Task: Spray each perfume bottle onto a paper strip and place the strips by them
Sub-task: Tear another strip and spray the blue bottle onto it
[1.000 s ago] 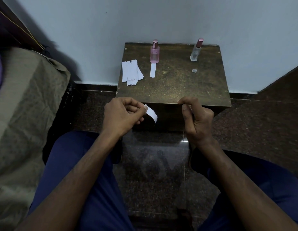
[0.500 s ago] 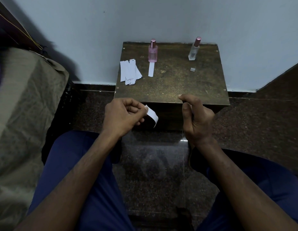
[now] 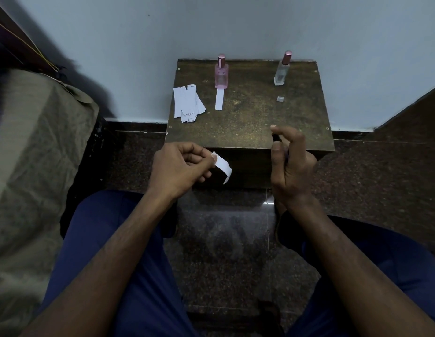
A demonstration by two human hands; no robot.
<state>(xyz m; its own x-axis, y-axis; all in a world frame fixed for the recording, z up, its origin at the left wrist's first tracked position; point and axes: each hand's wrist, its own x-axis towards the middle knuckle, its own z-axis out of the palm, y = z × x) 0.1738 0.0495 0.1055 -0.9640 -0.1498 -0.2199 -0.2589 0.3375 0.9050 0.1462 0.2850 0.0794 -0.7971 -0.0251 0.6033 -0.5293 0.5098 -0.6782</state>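
Against the pale blue wall stood a small dark tabletop (image 3: 248,122), carrying a pink perfume bottle (image 3: 221,75) with one used strip (image 3: 219,100) lying just in front of it, a clear perfume bottle (image 3: 282,71) with no strip by it, and a loose pile of spare strips (image 3: 187,103) at the left. The left hand (image 3: 180,169) pinched a paper strip (image 3: 222,166) by one end, fingers curled, the free end curving downward toward the right hand. The right hand (image 3: 289,161) was curled round a small dark object (image 3: 276,139), probably a third bottle; its index finger arched over the top. Which way the nozzle faced could not be told. Judged risks: the limp strip hung lower than the dark object's top, so a spray could miss it or wet the left hand; a loose pinch could drop the strip to the floor.
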